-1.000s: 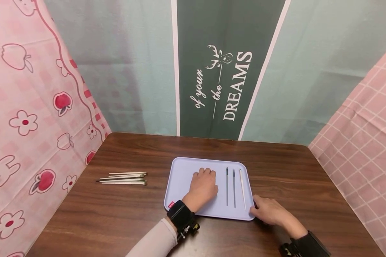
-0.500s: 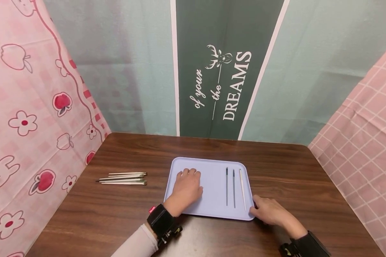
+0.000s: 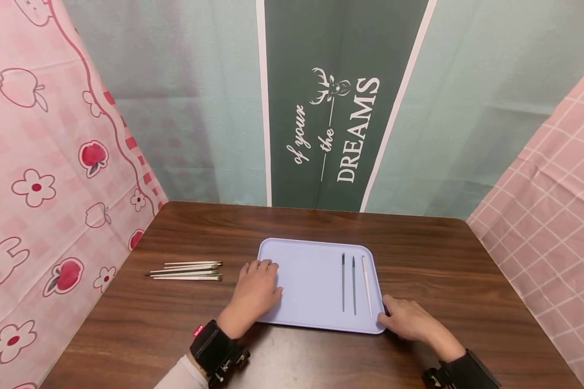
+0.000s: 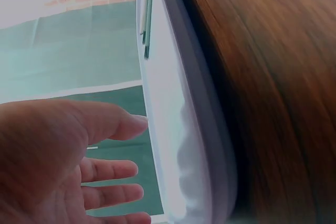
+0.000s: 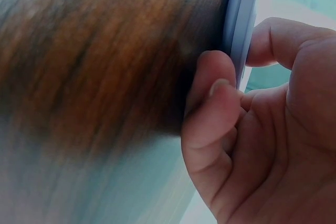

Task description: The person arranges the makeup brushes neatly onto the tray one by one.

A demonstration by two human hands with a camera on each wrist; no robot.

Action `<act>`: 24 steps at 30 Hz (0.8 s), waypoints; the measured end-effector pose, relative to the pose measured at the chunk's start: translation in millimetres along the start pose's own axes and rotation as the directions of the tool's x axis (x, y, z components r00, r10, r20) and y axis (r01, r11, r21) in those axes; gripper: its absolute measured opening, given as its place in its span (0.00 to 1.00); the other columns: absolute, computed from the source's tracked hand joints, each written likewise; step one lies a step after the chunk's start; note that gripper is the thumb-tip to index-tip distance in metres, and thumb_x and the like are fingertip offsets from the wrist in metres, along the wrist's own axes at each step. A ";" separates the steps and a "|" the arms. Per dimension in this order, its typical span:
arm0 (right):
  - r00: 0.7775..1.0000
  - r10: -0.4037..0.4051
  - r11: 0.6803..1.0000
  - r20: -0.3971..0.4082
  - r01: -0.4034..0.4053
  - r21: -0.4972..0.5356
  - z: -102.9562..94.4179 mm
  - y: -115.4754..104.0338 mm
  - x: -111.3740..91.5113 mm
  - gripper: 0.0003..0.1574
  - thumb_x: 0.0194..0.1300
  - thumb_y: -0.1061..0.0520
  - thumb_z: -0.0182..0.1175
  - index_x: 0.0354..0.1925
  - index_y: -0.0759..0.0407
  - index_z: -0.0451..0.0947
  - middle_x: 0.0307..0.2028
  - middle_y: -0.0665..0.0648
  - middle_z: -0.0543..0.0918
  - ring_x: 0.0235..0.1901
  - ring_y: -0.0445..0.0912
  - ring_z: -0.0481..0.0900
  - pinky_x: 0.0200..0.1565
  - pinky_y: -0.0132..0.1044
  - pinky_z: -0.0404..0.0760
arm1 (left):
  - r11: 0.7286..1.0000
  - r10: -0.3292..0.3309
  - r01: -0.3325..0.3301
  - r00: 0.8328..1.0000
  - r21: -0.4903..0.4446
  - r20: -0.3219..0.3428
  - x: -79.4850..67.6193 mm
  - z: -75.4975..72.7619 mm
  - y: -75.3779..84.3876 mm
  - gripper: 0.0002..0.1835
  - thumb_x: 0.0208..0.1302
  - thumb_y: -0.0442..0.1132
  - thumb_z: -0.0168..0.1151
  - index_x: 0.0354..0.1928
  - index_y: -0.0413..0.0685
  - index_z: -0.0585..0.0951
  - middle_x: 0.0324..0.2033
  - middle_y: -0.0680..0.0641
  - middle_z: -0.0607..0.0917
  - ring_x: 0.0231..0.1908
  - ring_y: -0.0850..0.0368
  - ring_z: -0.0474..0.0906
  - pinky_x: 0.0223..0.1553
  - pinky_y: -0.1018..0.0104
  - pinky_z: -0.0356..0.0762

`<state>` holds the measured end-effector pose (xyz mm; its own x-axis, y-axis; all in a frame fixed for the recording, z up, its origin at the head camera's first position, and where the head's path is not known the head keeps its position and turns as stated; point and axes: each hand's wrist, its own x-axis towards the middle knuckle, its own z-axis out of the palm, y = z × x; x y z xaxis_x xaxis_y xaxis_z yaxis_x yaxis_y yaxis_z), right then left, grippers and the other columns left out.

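Where a green curtain [image 3: 214, 135] hangs at the back, the wood-grained desk [image 3: 418, 248] begins and runs toward the person. On it lies a lilac tray [image 3: 306, 286] with rounded corners and a low rim; wood borders it on all four sides, and its far edge sits well in from the desk's far edge. The left hand [image 3: 255, 292] lies over the tray's left edge, fingers relaxed and slightly apart; whether its thumb touches the rim, I cannot tell. The right hand [image 3: 409, 320] pinches the tray's near right corner, its fingers curled at the outer side of the rim. A loose pile of brushes [image 3: 199, 273] lies on the desk left of the left hand, a strip of wood between them. Inside the tray, two slim dark brushes [image 3: 343, 283] and a pale brush [image 3: 367, 286] lie side by side without touching, near the right edge. They are near the right hand and well apart from the left, with a broad stretch of tray floor between.
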<state>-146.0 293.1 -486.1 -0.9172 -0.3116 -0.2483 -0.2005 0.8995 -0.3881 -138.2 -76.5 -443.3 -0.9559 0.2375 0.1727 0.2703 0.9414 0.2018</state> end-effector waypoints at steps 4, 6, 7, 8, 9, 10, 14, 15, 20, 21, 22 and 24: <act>0.999 0.035 0.999 0.005 -0.036 0.019 4.3 4.4 3.2 0.14 0.64 0.46 0.60 0.30 0.51 0.67 0.19 0.49 0.73 0.14 0.42 0.73 0.18 0.35 0.70 | 1.000 -0.008 0.008 1.000 -0.005 -0.009 -5.0 -2.5 -7.5 0.27 0.60 0.47 0.72 0.57 0.39 0.80 0.56 0.38 0.82 0.58 0.39 0.75 0.62 0.37 0.68; 0.999 0.050 0.999 0.014 -0.050 0.009 1.0 -1.0 1.4 0.14 0.63 0.47 0.60 0.30 0.51 0.67 0.19 0.48 0.73 0.14 0.41 0.73 0.19 0.35 0.70 | 1.000 -0.020 0.020 1.000 -0.011 -0.006 -7.4 -3.7 -12.0 0.27 0.60 0.47 0.72 0.57 0.39 0.80 0.56 0.38 0.81 0.58 0.38 0.75 0.62 0.37 0.68; 0.999 0.046 0.999 0.008 -0.046 0.011 -1.1 -4.7 -0.6 0.14 0.63 0.48 0.60 0.30 0.51 0.67 0.19 0.49 0.73 0.14 0.42 0.73 0.19 0.35 0.70 | 1.000 -0.027 0.027 1.000 -0.015 -0.005 -8.6 -3.5 -14.7 0.27 0.60 0.46 0.72 0.57 0.38 0.80 0.56 0.38 0.81 0.58 0.38 0.75 0.62 0.37 0.67; 0.999 0.045 0.999 0.004 -0.045 0.012 -3.8 -9.4 -3.1 0.14 0.63 0.49 0.60 0.30 0.52 0.67 0.19 0.49 0.73 0.14 0.42 0.73 0.19 0.36 0.70 | 0.999 -0.034 0.034 0.999 -0.019 -0.003 -10.0 -3.8 -17.4 0.27 0.60 0.46 0.72 0.57 0.38 0.80 0.56 0.38 0.81 0.58 0.38 0.75 0.62 0.36 0.67; 0.999 0.047 0.999 0.005 -0.047 0.019 -6.4 -14.0 -5.5 0.13 0.62 0.49 0.60 0.29 0.53 0.67 0.19 0.49 0.73 0.14 0.43 0.73 0.19 0.36 0.70 | 0.999 -0.041 0.041 0.999 -0.023 -0.002 -11.4 -4.2 -20.3 0.27 0.59 0.46 0.73 0.57 0.38 0.80 0.56 0.37 0.81 0.58 0.38 0.75 0.62 0.36 0.67; 0.999 0.044 0.999 0.001 -0.044 0.020 -8.8 -18.5 -8.1 0.13 0.62 0.50 0.60 0.29 0.53 0.66 0.19 0.50 0.72 0.14 0.43 0.73 0.19 0.37 0.70 | 0.998 -0.050 0.050 0.999 -0.024 0.001 -12.9 -4.1 -23.5 0.27 0.60 0.46 0.73 0.57 0.38 0.79 0.56 0.37 0.81 0.58 0.37 0.75 0.62 0.35 0.67; 0.996 0.089 0.996 -0.002 -0.089 0.023 -14.9 -33.7 -14.5 0.13 0.61 0.53 0.61 0.29 0.54 0.67 0.19 0.51 0.72 0.15 0.44 0.73 0.20 0.37 0.71 | 0.997 -0.079 0.079 0.997 -0.025 0.013 -20.7 -6.2 -37.0 0.28 0.60 0.46 0.73 0.57 0.37 0.79 0.56 0.37 0.81 0.59 0.36 0.74 0.62 0.34 0.65; 0.995 0.100 0.995 -0.002 -0.100 0.017 -15.8 -36.3 -15.5 0.13 0.61 0.53 0.62 0.30 0.54 0.67 0.19 0.51 0.72 0.15 0.44 0.73 0.21 0.37 0.70 | 0.996 -0.086 0.087 0.996 -0.024 0.015 -22.9 -6.7 -40.9 0.27 0.60 0.46 0.72 0.57 0.38 0.79 0.56 0.36 0.81 0.59 0.35 0.74 0.62 0.33 0.65; 0.992 0.124 0.992 0.000 -0.124 0.010 -16.3 -38.5 -15.9 0.12 0.62 0.54 0.62 0.31 0.54 0.67 0.20 0.51 0.73 0.15 0.44 0.73 0.20 0.37 0.71 | 0.994 -0.111 0.112 0.994 -0.001 0.012 -34.1 -11.9 -59.3 0.27 0.60 0.45 0.71 0.57 0.36 0.79 0.56 0.35 0.80 0.59 0.34 0.73 0.59 0.34 0.67; 0.992 0.122 0.992 0.001 -0.122 0.015 -16.2 -37.8 -15.7 0.12 0.62 0.53 0.62 0.31 0.54 0.67 0.20 0.51 0.73 0.15 0.44 0.73 0.20 0.37 0.71 | 0.993 -0.118 0.118 0.993 0.004 0.014 -36.0 -13.0 -63.1 0.27 0.60 0.45 0.71 0.57 0.36 0.79 0.56 0.35 0.80 0.59 0.33 0.73 0.59 0.34 0.67; 0.991 0.130 0.991 0.005 -0.130 0.011 -15.3 -35.9 -14.2 0.12 0.62 0.53 0.61 0.30 0.53 0.67 0.20 0.51 0.73 0.15 0.44 0.73 0.20 0.37 0.72 | 0.992 -0.125 0.125 0.992 0.012 0.018 -37.8 -14.3 -66.6 0.28 0.60 0.45 0.71 0.58 0.36 0.79 0.56 0.34 0.80 0.60 0.33 0.73 0.59 0.34 0.67; 0.992 0.122 0.992 0.005 -0.122 0.016 -15.0 -34.3 -13.9 0.12 0.62 0.53 0.61 0.30 0.54 0.67 0.19 0.51 0.73 0.14 0.44 0.73 0.19 0.37 0.72 | 0.990 -0.143 0.142 0.989 0.021 0.027 -40.8 -16.2 -73.4 0.28 0.60 0.45 0.71 0.58 0.35 0.78 0.57 0.34 0.79 0.60 0.33 0.72 0.59 0.34 0.67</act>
<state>-131.5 271.2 -456.0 -0.9329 -0.2009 -0.2987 -0.0812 0.9258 -0.3691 -117.2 -159.2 -449.5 -0.9875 0.1073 0.1156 0.1293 0.9704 0.2038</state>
